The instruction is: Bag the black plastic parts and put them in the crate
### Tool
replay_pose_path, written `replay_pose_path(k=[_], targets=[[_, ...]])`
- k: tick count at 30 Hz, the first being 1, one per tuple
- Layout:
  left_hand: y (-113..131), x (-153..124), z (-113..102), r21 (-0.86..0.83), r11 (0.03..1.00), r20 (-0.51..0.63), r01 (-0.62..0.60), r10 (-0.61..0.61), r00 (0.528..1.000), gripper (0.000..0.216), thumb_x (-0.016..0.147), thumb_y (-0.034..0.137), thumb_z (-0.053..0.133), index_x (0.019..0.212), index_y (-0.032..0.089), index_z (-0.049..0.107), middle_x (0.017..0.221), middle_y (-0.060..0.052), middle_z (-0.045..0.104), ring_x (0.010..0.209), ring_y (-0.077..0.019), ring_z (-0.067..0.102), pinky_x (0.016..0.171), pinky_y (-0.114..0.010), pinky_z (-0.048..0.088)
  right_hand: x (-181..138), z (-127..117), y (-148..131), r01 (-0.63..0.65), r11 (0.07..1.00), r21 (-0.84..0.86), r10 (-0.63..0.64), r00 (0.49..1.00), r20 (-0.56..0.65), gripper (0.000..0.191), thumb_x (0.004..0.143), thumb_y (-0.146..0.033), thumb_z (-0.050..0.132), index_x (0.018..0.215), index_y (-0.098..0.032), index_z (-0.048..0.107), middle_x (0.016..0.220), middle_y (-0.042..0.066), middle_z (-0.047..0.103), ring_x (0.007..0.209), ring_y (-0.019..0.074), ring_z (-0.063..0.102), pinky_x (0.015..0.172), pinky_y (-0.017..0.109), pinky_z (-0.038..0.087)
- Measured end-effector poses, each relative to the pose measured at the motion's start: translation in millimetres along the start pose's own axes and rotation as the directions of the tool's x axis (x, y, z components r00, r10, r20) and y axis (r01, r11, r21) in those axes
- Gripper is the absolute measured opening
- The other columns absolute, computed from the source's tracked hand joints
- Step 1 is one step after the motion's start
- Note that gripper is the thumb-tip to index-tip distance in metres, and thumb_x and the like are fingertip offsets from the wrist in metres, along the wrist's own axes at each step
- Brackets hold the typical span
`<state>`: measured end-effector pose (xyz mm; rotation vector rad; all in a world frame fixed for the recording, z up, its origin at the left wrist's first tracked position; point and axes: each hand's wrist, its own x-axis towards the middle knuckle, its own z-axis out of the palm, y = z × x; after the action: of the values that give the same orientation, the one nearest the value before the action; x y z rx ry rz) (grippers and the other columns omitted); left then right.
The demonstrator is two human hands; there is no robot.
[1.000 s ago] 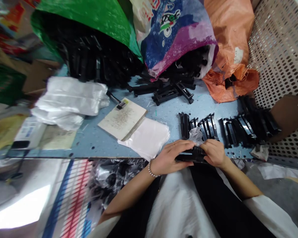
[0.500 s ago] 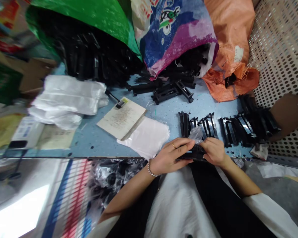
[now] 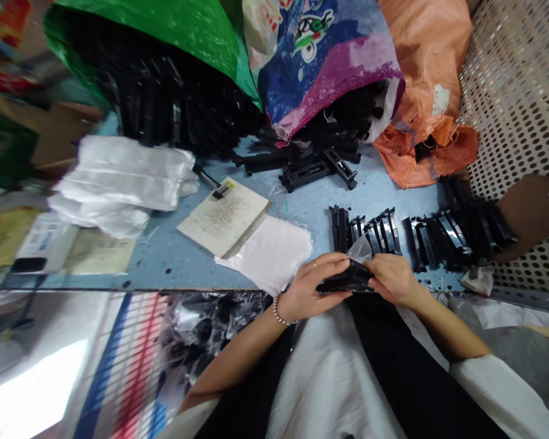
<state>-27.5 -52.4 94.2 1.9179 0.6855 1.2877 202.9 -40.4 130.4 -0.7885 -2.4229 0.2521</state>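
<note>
Black plastic part (image 3: 345,283) sits lower centre of frame, at near edge of the blue table (image 3: 174,259), partly inside a clear bag (image 3: 360,248). Left hand (image 3: 312,288) clamps its left end, right hand (image 3: 393,280) clamps its right end, so 2 hands grasp it. Row of black parts (image 3: 377,231) just above the hands. White bags (image 3: 269,250) left of them.

The left hand (image 3: 308,289) is drawing its fingers back off the black plastic part (image 3: 345,283), which they covered a second ago. The part is now showing more between the hands and tilting. The right hand (image 3: 393,280) is edging nearer the row of black parts (image 3: 370,231), and the clear bag (image 3: 360,249) is rising against that row.
</note>
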Motion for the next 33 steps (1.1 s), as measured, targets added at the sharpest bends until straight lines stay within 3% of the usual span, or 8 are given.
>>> replay_pose_path(k=[6,10,13,16,20,26,30,33], targets=[[3,2,-4,0.076,0.997,0.015,-0.006,0.005,1.000,0.071,0.080,0.016,0.076,0.145,0.028,0.049,0.126,-0.014,0.066,0.111,-0.0220,0.068,0.093,-0.036,0.058,-1,3,3,0.033,0.992,-0.123,-0.039,0.998,-0.048,0.018,0.100,-0.025,0.046,0.103,-0.014,0.061,0.066,0.003,0.061,0.059,0.0163,0.054,0.057,0.030,0.039],[-2,-1,-3,-0.037,0.998,-0.074,0.041,-0.044,0.996,0.067,0.080,0.022,0.078,0.142,0.029,0.052,0.127,-0.013,0.067,0.113,-0.0228,0.067,0.095,-0.037,0.057,5,7,2,-0.207,0.952,0.226,0.209,0.978,0.018,0.032,0.102,-0.042,0.046,0.094,-0.016,0.062,0.066,0.004,0.063,0.059,0.0153,0.057,0.057,0.029,0.042],[-8,-4,-1,-0.140,0.988,-0.185,0.062,-0.088,0.979,0.063,0.081,0.027,0.078,0.140,0.030,0.055,0.127,-0.012,0.067,0.117,-0.0237,0.065,0.099,-0.039,0.055,13,10,-3,-0.552,0.449,0.703,0.368,0.831,0.418,0.048,0.101,-0.058,0.038,0.087,-0.017,0.059,0.063,0.003,0.065,0.053,0.0129,0.057,0.051,0.025,0.044],[-11,-6,1,-0.170,0.983,-0.204,0.075,-0.109,0.973,0.062,0.080,0.026,0.079,0.138,0.029,0.057,0.127,-0.011,0.066,0.117,-0.0228,0.065,0.100,-0.038,0.054,20,16,-8,-0.640,-0.201,0.742,0.230,0.706,0.670,0.055,0.094,-0.068,0.044,0.076,-0.017,0.055,0.046,-0.003,0.054,0.034,0.0087,0.041,0.036,0.021,0.031],[-13,-9,-3,-0.189,0.975,-0.171,0.119,-0.152,0.973,0.061,0.078,0.028,0.081,0.136,0.028,0.059,0.126,-0.012,0.067,0.117,-0.0240,0.065,0.100,-0.039,0.054,24,21,-7,-0.595,-0.452,0.665,0.196,0.661,0.724,0.048,0.081,-0.061,0.068,0.068,-0.017,0.055,0.036,-0.010,0.037,0.032,0.0049,0.025,0.037,0.020,0.022],[-10,-14,-6,-0.211,0.928,-0.156,0.309,-0.344,0.926,0.057,0.080,0.035,0.079,0.132,0.025,0.060,0.125,-0.010,0.067,0.117,-0.0224,0.065,0.102,-0.037,0.053,26,17,2,-0.707,0.005,0.707,0.388,0.653,0.651,0.048,0.091,-0.062,0.055,0.073,-0.017,0.057,0.048,-0.006,0.050,0.042,0.0079,0.041,0.044,0.021,0.032],[-4,-11,-1,-0.164,0.887,-0.193,0.432,-0.458,0.868,0.067,0.077,0.041,0.081,0.135,0.023,0.054,0.124,-0.010,0.066,0.112,-0.0220,0.067,0.099,-0.037,0.055,27,13,6,-0.612,0.599,0.516,0.463,0.791,0.399,0.039,0.101,-0.050,0.043,0.080,-0.019,0.056,0.070,0.000,0.061,0.065,0.0130,0.057,0.062,0.025,0.044],[-1,-7,2,-0.121,0.899,-0.209,0.421,-0.438,0.874,0.068,0.076,0.042,0.082,0.135,0.023,0.055,0.126,-0.010,0.065,0.114,-0.0234,0.066,0.098,-0.037,0.055,28,13,9,-0.487,0.788,0.377,0.439,0.873,0.211,0.033,0.102,-0.045,0.040,0.091,-0.019,0.057,0.082,0.003,0.062,0.073,0.0155,0.057,0.066,0.028,0.045]])
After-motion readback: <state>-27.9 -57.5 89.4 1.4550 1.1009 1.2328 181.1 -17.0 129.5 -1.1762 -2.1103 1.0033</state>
